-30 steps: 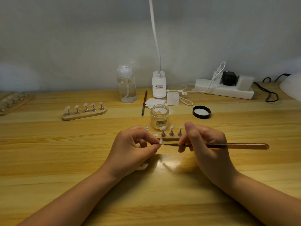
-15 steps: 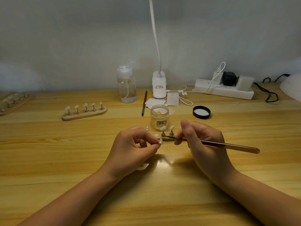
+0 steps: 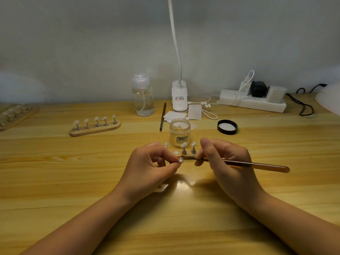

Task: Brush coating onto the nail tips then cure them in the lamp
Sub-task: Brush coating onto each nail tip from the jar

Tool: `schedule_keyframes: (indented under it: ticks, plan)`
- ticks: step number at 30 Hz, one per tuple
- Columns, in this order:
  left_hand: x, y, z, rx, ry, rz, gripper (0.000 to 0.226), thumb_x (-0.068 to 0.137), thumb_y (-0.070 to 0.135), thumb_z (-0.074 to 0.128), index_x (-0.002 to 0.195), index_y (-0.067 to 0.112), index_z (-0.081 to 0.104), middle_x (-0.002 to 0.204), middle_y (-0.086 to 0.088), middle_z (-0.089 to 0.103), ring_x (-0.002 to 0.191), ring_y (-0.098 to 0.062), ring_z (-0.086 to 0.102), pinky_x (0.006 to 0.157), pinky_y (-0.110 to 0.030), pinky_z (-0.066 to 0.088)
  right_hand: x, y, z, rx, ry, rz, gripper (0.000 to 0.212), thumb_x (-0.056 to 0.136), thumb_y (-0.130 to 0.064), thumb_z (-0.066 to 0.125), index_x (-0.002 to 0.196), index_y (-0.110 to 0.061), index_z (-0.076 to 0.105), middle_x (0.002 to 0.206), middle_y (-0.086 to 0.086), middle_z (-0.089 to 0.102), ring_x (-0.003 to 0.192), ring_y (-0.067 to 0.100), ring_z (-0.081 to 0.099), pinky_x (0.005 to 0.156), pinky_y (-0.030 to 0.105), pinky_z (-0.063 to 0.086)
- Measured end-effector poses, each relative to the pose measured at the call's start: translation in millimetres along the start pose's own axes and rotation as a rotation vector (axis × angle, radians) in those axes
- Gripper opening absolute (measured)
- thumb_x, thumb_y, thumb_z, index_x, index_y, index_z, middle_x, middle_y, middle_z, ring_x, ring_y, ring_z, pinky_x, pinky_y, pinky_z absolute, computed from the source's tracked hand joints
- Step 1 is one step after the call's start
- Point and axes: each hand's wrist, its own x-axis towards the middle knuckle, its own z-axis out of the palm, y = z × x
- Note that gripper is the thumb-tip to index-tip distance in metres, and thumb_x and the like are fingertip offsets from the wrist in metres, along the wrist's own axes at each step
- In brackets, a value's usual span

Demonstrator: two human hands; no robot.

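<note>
Desk (image 3: 55,181), pale wood, viewed from its near edge.

Hands, two, above the desk's middle. Left hand (image 3: 147,170): fingers curled, thumb and forefinger pinching one nail tip (image 3: 180,159) on its peg. Right hand (image 3: 228,162): fingers curled round one brush (image 3: 253,165), held like a pen.

Brush: long axis nearly parallel to the near edge, handle end toward the right edge and slightly lower in view, bristle end pointing left, meeting the pinched nail tip.

Nail-tip stand (image 3: 184,155), one, just behind the hands, partly hidden: two pegs with tips visible, one bare white disc, one further tip (image 3: 166,144) showing behind the left hand's knuckles.

Jar (image 3: 180,131), one, clear glass, lid off, directly behind that stand. Lid (image 3: 227,126), one, black, lying to the jar's right, apart from it.

Second brush (image 3: 162,116), one, dark, long axis running toward the far edge, left of the jar.

Stand with five tips (image 3: 95,128), one, toward the left edge. Another stand (image 3: 14,115), at the far left corner, blurred; peg count cannot be told.

White pads (image 3: 174,115), several, behind the jar.

Pump bottle (image 3: 143,96), one, clear. Clip lamp (image 3: 179,96), one, white, neck rising out of view. Power strip (image 3: 253,102), one, at the far edge toward the right, plugs and cables attached.

White dome (image 3: 329,98), one, at the right edge, cut off.
</note>
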Motion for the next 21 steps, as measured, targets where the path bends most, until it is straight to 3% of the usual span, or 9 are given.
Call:
schedule_keyframes:
  ticks: [6,12,21]
  plan:
    - [-1.6,-0.3,-1.2,0.002,-0.004,0.0,0.016,0.069,0.003,0.075,0.069,0.018,0.071,0.071,0.005,0.063,0.057,-0.003,0.051,0.055,-0.012,0.043,-0.8,-0.7,0.1,0.067,0.014,-0.033,0.036,0.086,-0.029,0.044,0.058,-0.011,0.061,0.051,-0.002,0.059,0.05,0.0,0.055,0.056,0.009,0.04]
    - [-0.1,0.5,-0.1,0.003,0.0,-0.004,0.016,0.069,0.002,0.075,0.068,0.017,0.07,0.071,0.005,0.062,0.057,-0.003,0.051,0.056,-0.013,0.043,2.3,0.6,1.0,-0.018,0.01,0.004,0.033,0.086,-0.033,0.046,0.068,-0.012,0.064,0.06,0.0,0.063,0.06,0.003,0.06,0.058,0.013,0.044]
    - [-0.9,0.6,-0.2,0.003,0.001,-0.006,0.012,0.069,0.002,0.075,0.069,0.013,0.071,0.071,0.002,0.063,0.057,-0.002,0.051,0.057,-0.014,0.044,-0.1,0.1,-0.1,0.047,0.037,-0.012,0.035,0.085,-0.032,0.045,0.061,-0.013,0.062,0.054,0.001,0.061,0.053,0.003,0.057,0.056,0.013,0.043]
